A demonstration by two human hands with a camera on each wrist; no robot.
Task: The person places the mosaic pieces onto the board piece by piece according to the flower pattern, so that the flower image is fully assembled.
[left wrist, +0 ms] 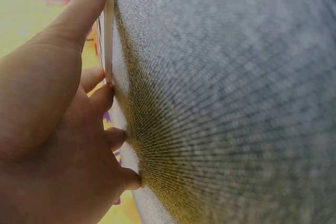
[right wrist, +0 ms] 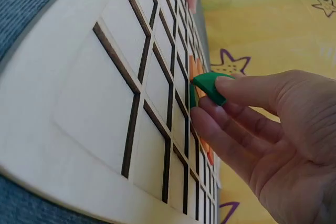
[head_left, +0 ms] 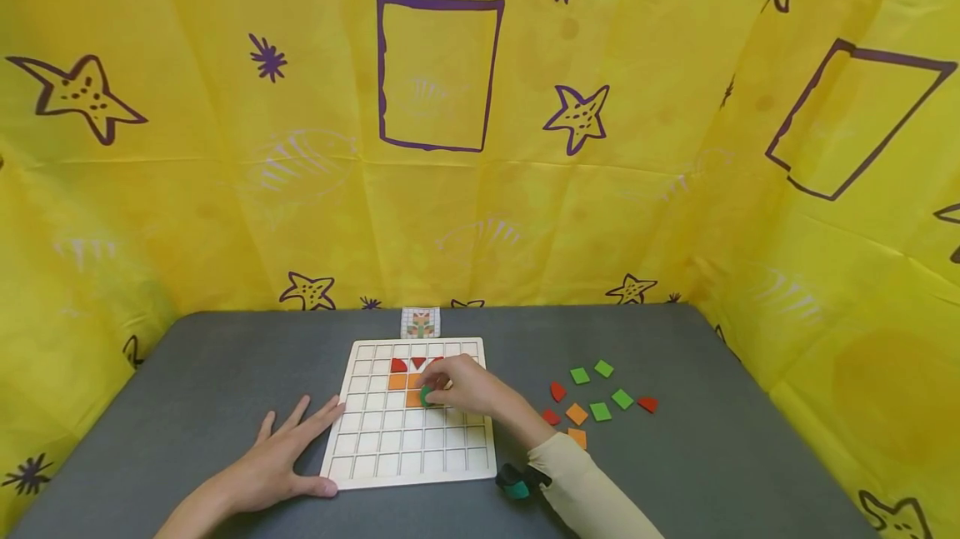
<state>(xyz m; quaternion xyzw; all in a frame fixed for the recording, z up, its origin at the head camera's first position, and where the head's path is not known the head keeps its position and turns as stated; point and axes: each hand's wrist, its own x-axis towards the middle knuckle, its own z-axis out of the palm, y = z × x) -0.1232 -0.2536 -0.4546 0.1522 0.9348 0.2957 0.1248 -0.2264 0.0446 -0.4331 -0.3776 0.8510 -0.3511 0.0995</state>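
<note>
A white gridded board (head_left: 411, 464) lies on the table. My right hand (head_left: 468, 385) is over its upper middle and pinches a dark green tile with a curved edge (right wrist: 210, 85) between thumb and fingers, close to the grid. Red tiles (head_left: 398, 365) and orange tiles (head_left: 397, 381) sit in cells around that hand, which partly hides them. Fingers spread, my left hand (head_left: 273, 464) rests at the board's left edge. Its thumb touches the lower left corner in the head view; in the left wrist view the other fingertips press near the edge and on the table.
Loose green (head_left: 600, 411), orange (head_left: 577, 414) and red tiles (head_left: 647, 405) are scattered on the grey table (head_left: 712, 456) to the right. A small pattern card (head_left: 406, 322) lies behind the board. Yellow printed cloth (head_left: 465, 231) hangs around the table.
</note>
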